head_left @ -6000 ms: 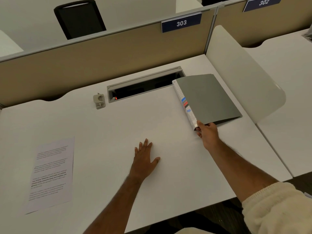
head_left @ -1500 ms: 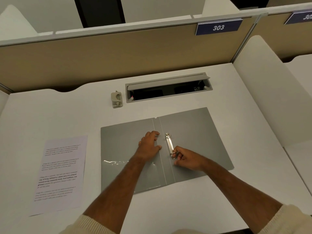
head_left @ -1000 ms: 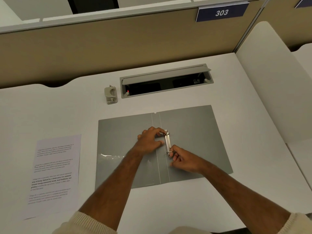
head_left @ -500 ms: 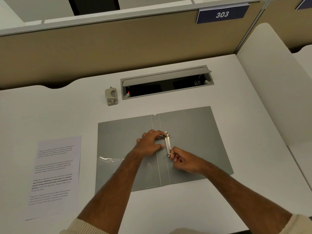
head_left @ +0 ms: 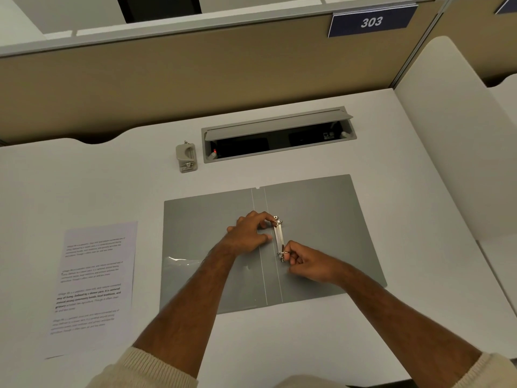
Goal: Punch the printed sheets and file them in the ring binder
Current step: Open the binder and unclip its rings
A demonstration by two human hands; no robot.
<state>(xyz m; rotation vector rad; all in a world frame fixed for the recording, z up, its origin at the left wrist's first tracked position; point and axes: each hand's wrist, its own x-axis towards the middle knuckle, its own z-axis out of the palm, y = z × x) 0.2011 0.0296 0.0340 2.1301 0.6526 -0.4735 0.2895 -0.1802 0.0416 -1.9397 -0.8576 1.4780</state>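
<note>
A: Binder position?
B: Ring binder [head_left: 321, 219] lies open flat, frame centre; printed sheets [head_left: 95, 284] at lower left.
A: Hands?
B: Left hand [head_left: 249, 236] pinches the ring mechanism's [head_left: 279, 238] upper end; right hand [head_left: 307, 261] pinches its lower ring.

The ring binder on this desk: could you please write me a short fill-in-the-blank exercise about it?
1. The grey ring binder lies ____ on the desk.
2. The printed sheets lie to the ____ of the binder.
3. The hole punch stands beside the cable ____.
4. The left hand and right hand both pinch the metal ____ mechanism.

Missing words: open; left; tray; ring
</note>
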